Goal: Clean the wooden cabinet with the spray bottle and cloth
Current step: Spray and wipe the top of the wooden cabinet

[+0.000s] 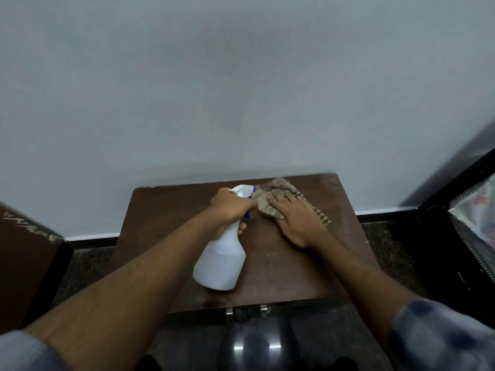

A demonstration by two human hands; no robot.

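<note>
Cabinet handles (pixel 246 313): two metal pulls on the near front, below the top.
Wooden cabinet (pixel 281 271): dark brown top, back edge against the wall.
Spray bottle (pixel 220 263): white, tilted over the top's left-centre, base nearest, nozzle pointing at the cloth.
Left hand (pixel 231 208): fingers curled round the bottle's neck and blue trigger.
Right hand (pixel 297 221): flat, fingers straight and slightly spread, pressing on the cloth.
Cloth (pixel 267 193): crumpled, brownish, on the top's far right part.
Wall (pixel 241 89): plain pale grey.

Forearms bare; left sleeve (pixel 24 352) blue-grey, right sleeve (pixel 439 336) blue-grey and faintly checked; a ring (pixel 300 195) on the right hand (pixel 297 220).
</note>
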